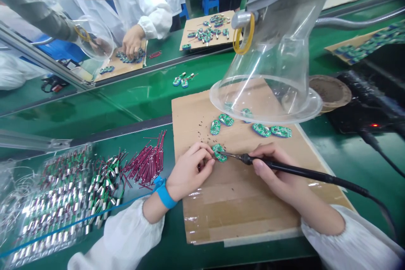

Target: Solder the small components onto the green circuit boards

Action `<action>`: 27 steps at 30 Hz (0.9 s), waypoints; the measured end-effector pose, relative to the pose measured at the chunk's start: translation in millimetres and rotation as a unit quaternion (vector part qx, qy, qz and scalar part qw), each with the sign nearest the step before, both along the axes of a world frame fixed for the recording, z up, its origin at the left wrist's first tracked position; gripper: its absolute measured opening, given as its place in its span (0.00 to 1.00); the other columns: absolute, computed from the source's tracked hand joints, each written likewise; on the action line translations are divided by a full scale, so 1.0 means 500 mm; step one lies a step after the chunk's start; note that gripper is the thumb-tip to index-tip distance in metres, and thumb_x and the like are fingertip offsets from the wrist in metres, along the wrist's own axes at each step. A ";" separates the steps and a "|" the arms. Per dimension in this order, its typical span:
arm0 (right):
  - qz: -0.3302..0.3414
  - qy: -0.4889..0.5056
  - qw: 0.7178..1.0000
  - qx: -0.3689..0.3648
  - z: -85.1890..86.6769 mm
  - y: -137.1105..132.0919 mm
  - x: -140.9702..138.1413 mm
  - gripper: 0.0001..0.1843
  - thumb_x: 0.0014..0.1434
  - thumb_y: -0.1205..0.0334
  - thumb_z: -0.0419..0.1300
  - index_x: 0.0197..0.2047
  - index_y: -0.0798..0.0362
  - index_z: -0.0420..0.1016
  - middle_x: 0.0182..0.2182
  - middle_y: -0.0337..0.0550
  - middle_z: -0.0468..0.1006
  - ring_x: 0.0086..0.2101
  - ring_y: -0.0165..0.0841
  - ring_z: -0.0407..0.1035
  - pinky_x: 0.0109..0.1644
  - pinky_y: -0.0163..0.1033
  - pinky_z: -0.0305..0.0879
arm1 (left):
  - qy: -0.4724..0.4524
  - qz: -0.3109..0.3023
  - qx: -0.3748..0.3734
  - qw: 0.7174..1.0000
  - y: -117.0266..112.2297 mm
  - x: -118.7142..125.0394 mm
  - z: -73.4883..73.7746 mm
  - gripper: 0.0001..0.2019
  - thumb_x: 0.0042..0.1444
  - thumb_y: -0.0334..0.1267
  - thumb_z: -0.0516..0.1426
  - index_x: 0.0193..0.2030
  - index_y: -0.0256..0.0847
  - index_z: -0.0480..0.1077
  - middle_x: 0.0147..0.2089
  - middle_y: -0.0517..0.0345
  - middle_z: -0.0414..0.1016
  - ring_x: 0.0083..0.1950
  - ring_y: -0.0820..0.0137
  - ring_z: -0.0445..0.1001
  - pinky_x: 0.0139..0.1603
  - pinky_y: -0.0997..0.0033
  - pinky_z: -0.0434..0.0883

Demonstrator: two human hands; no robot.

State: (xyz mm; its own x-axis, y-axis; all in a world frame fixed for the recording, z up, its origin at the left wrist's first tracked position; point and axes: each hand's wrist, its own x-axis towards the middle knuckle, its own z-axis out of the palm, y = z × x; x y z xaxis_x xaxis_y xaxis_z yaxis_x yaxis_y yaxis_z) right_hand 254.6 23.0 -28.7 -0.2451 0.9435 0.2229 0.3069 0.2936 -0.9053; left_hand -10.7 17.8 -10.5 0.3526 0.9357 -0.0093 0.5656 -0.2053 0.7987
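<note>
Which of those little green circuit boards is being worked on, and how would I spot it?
On the cardboard sheet beneath the clear plastic hood lie several small green circuit boards. The board you want sits nearest the person, at the fingertips of the left hand; only it touches the soldering iron held in the right hand.

A clear plastic fume hood (268, 93) hangs over the bench, with a round brown dish (330, 93) just right of it and a black power unit (363, 101) beyond. Well left of the hood lie a heap of red wires (147, 162) and a clear bag of small silver parts (57, 202).
</note>
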 end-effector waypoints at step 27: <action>-0.033 0.075 0.997 0.013 0.004 -0.003 -0.011 0.11 0.68 0.61 0.60 0.53 0.44 0.69 0.44 0.47 0.74 0.43 0.41 0.74 0.44 0.48 0.73 | 0.004 -0.007 -0.011 1.000 0.000 -0.003 0.004 0.05 0.68 0.34 0.54 0.38 0.40 0.68 0.61 0.52 0.71 0.31 0.77 0.69 0.31 0.73 0.70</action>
